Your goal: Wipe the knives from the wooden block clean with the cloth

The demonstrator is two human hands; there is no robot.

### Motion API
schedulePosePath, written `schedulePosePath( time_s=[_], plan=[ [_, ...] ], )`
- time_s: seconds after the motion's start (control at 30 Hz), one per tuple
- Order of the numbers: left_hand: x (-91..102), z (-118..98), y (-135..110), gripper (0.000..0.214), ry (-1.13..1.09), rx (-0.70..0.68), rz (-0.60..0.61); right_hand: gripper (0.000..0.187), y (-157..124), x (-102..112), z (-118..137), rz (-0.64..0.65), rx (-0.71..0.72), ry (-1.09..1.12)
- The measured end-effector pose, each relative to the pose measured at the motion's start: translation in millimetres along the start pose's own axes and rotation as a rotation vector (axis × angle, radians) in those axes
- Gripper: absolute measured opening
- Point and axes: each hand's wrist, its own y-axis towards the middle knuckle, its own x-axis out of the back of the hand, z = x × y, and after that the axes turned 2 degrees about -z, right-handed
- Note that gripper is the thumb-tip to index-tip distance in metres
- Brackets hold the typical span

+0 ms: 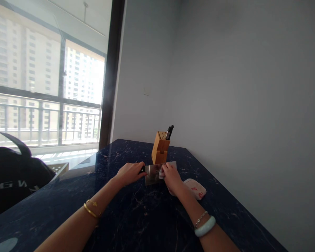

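Note:
My left hand (131, 173) is closed around the black handle of a cleaver (152, 175). The broad, shiny blade points right and stands on edge or tilted just above the dark table; whether it touches is hard to tell. Against the face of the blade, my right hand (170, 176) presses a small white cloth (161, 173), pinched in its fingers. Part of the blade is hidden behind that hand. Just beyond the blade stands a wooden knife block (160, 149) with black-handled tools (169, 132) in its right side.
A folded pale cloth with red marks (195, 189) lies right of my right wrist. The dark blue marbled table (136, 220) meets a grey wall on the right. At the left, a black bag (10, 175) sits beside the table, near large windows.

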Motion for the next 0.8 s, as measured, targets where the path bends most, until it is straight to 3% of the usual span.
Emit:
schedulePosePath(
  time_s=[0.1,0.2,0.33,0.6,0.8],
  plan=[
    [-0.1,0,0,0.04,-0.008,0.01,0.012,0.029,0,-1,-21,0.025,-0.15,-0.068],
    [-1.4,1,0,0.04,0.005,0.008,0.009,0.028,-2,-1,-30,0.06,-0.2,-0.101],
    [-5.4,3,1,0.04,0.033,0.013,0.006,0.028,-5,-1,-15,0.089,-0.128,-0.094],
    [-6.8,3,1,0.039,0.013,0.03,-0.005,0.021,-8,10,28,0.074,0.218,0.028],
    [-5.9,3,1,0.04,0.023,0.022,0.004,0.021,-5,10,14,0.089,0.167,0.016]
  ],
)
